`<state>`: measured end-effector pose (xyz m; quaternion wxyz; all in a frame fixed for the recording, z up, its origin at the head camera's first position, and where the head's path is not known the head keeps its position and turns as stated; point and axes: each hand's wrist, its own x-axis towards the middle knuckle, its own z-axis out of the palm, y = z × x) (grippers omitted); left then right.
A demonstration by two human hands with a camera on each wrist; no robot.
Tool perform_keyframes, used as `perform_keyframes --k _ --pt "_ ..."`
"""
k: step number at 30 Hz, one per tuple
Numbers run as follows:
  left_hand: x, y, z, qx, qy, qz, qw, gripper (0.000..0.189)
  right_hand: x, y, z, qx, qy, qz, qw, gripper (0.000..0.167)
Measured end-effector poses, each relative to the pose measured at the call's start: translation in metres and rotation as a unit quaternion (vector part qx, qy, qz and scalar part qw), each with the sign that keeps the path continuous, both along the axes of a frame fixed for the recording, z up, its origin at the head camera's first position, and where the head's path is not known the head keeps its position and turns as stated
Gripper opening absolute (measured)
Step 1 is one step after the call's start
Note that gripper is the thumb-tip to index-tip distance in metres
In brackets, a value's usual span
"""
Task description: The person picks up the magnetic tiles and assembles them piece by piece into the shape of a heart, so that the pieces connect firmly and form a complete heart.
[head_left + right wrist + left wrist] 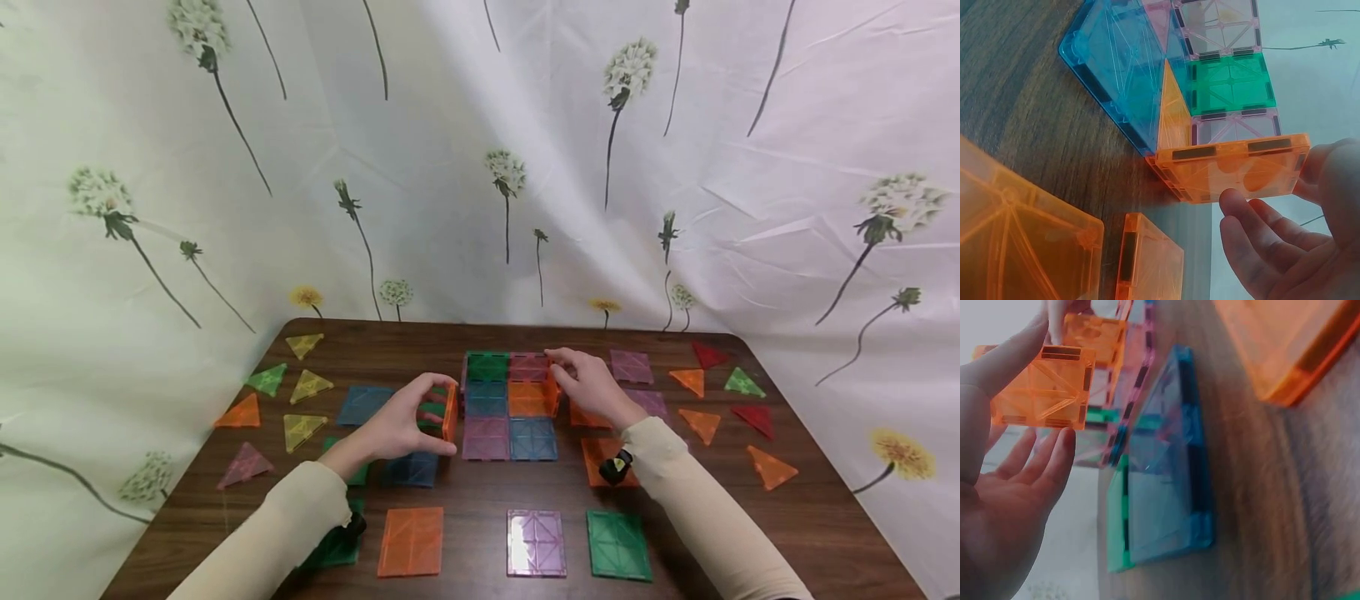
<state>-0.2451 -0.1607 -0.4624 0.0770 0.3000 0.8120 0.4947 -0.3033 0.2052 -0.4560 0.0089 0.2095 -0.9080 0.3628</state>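
Observation:
My left hand [397, 425] pinches an orange square magnetic tile [450, 412] on edge between thumb and fingers, just left of the tile structure. In the left wrist view this tile [1054, 390] is apart from the structure. My right hand [592, 385] grips an upright orange square tile [1241, 178] at the structure's right side, fingers on its outer face. The structure's floor includes an orange tile [529, 400], a purple tile [486, 438] and a blue tile [533, 438]. Along its back stand upright tiles, among them a green one [1232, 82].
Loose square tiles lie around, including an orange tile [411, 542], a purple tile [536, 543] and a green tile [618, 545] in front. Several triangles flank them, such as a yellow triangle [303, 431] left and an orange triangle [771, 468] right. A patterned cloth [450, 167] hangs behind the table.

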Motion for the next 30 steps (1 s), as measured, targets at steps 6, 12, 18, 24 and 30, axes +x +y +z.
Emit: perform_keyframes --k 6,12,18,24,30 --pt "0.004 0.009 -0.007 -0.013 0.019 0.007 0.9997 0.087 0.000 0.000 -0.001 0.002 0.006 0.002 1.0000 0.041" --pt "0.003 0.012 -0.009 -0.008 0.037 0.019 0.9991 0.088 -0.001 0.000 0.000 0.006 0.013 0.002 0.9999 0.040" --pt "0.003 0.015 -0.012 0.001 0.011 0.017 0.9998 0.089 0.000 0.001 0.001 0.001 0.007 0.004 1.0000 0.042" --pt "0.002 0.015 -0.013 -0.003 -0.016 0.034 0.9993 0.080 0.000 0.000 0.001 0.000 -0.004 0.000 1.0000 0.041" --pt "-0.004 0.015 -0.011 -0.011 -0.022 0.040 0.9989 0.073 -0.001 0.000 0.000 -0.005 -0.010 0.001 0.9999 0.042"
